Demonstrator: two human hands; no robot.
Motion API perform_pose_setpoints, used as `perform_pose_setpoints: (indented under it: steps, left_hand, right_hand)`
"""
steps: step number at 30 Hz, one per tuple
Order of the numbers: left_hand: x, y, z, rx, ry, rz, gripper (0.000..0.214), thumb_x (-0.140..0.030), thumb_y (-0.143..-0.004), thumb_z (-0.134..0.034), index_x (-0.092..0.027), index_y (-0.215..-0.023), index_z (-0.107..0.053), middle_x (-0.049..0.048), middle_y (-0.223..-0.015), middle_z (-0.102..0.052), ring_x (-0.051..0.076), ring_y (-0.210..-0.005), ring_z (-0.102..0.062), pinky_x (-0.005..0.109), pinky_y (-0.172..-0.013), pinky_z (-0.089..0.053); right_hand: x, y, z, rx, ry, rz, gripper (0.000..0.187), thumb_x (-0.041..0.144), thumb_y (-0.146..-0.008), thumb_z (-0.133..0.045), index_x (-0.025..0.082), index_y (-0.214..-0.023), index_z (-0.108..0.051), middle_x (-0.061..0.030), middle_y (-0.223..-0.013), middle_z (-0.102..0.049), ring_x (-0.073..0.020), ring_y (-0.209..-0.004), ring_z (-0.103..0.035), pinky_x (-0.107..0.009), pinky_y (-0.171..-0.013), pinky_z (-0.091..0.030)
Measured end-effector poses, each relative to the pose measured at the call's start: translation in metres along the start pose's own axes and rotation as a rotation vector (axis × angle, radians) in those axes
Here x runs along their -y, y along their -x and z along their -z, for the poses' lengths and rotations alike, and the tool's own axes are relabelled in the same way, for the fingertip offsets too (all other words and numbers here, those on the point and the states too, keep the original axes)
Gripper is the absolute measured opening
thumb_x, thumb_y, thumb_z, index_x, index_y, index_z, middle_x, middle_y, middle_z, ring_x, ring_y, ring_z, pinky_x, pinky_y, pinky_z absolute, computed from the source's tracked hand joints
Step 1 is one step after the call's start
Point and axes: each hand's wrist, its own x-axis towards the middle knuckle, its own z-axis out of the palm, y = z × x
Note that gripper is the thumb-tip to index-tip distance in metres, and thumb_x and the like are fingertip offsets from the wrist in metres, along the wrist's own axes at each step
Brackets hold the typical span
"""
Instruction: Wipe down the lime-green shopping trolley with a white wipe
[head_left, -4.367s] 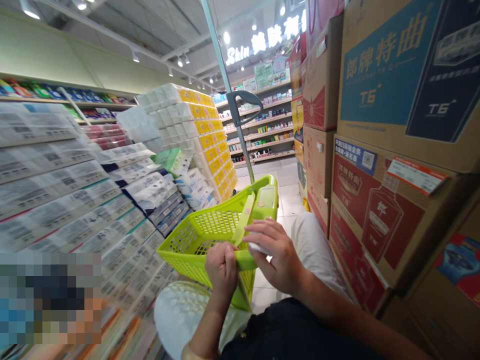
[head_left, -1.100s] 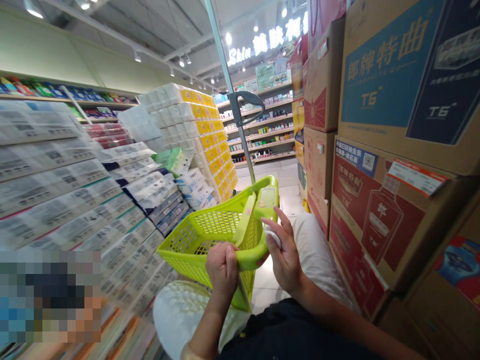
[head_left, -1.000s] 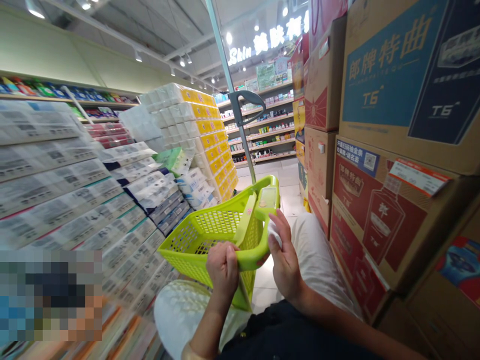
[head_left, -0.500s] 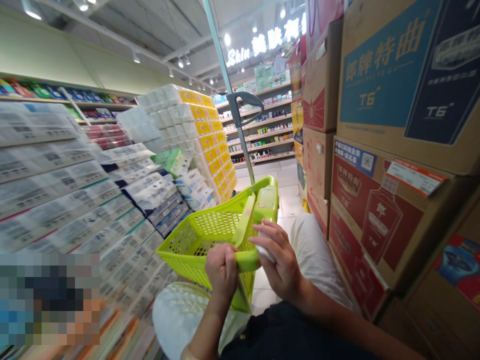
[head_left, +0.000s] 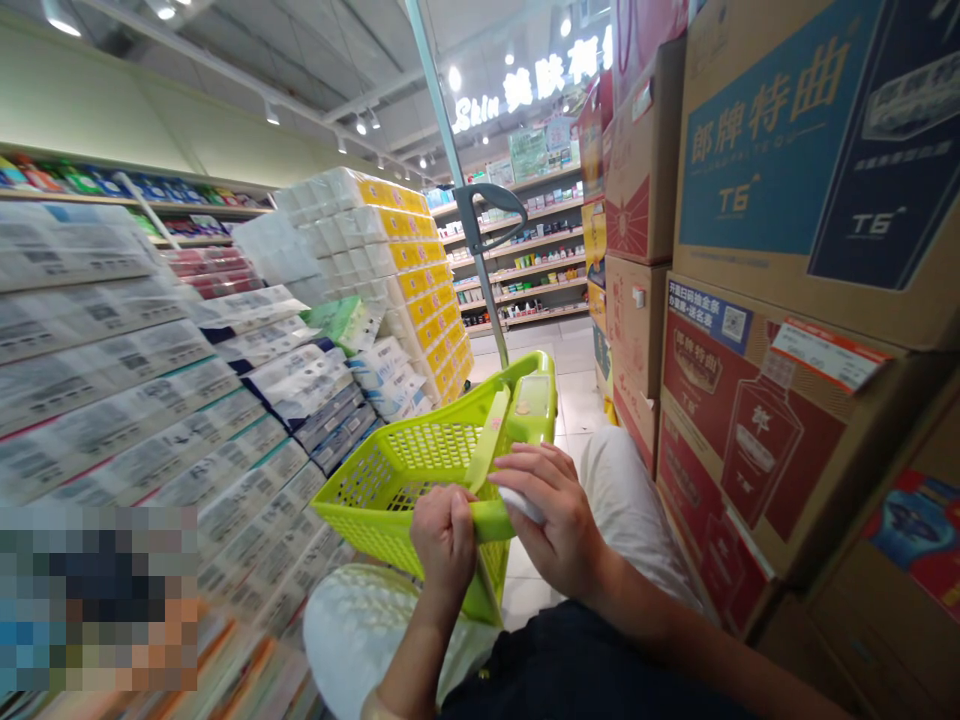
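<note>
A lime-green shopping basket [head_left: 442, 450] with perforated walls stands between my knees, its near edge toward me. My left hand [head_left: 444, 535] is closed around that near rim. In my right hand [head_left: 551, 510] is a small folded white wipe [head_left: 521, 503], pinched under the fingers against the right end of the same rim. A flat green carry handle [head_left: 489, 445] lies across the basket's right part. From the far end rises a grey pull pole with a dark loop grip [head_left: 491, 218].
Stacked tissue packs [head_left: 97, 380] fill the left side, with yellow-and-white paper rolls [head_left: 420, 290] beyond. Cardboard cartons [head_left: 720, 440] are piled close on the right. A tiled aisle [head_left: 570, 370] leads to stocked shelves [head_left: 525, 255] at the back.
My right hand has moved slightly left along the rim, bringing the white wipe closer to my left hand. My left hand and the basket stay in place.
</note>
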Motion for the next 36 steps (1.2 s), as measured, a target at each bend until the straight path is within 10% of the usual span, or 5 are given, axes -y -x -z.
perform_pose_setpoints:
  steps: [8, 16, 36]
  left_hand:
    - [0.0, -0.002, 0.001, 0.002, 0.001, -0.029, 0.041, -0.027, -0.095, -0.034, -0.022, -0.056, -0.047, -0.0011, -0.053, -0.05, 0.015, -0.054, -0.046, 0.03, -0.058, -0.033]
    - [0.0, -0.005, 0.005, 0.075, 0.037, -0.005, 0.042, -0.028, -0.094, -0.035, -0.021, -0.055, -0.05, -0.0002, -0.053, -0.053, 0.015, -0.054, -0.05, 0.031, -0.059, -0.036]
    - [0.018, -0.021, 0.013, 0.286, 0.274, 0.151, 0.044, -0.043, -0.088, -0.038, -0.021, -0.05, -0.046, -0.0004, -0.053, -0.05, 0.016, -0.056, -0.049, 0.03, -0.061, -0.039]
  right_hand:
    - [0.013, 0.002, -0.003, 0.101, 0.027, 0.17, 0.033, 0.021, -0.088, -0.054, 0.029, -0.118, -0.064, -0.0002, -0.113, -0.072, -0.0207, -0.118, -0.057, -0.04, -0.113, -0.032]
    - [-0.002, -0.005, 0.006, 0.066, -0.041, 0.003, 0.025, 0.023, -0.089, -0.054, 0.025, -0.111, -0.067, -0.0041, -0.111, -0.071, -0.0218, -0.114, -0.06, -0.043, -0.109, -0.037]
    - [0.005, -0.005, 0.006, 0.129, -0.077, 0.09, 0.021, 0.027, -0.09, -0.056, 0.024, -0.107, -0.067, -0.0029, -0.105, -0.072, -0.0204, -0.106, -0.061, -0.04, -0.106, -0.038]
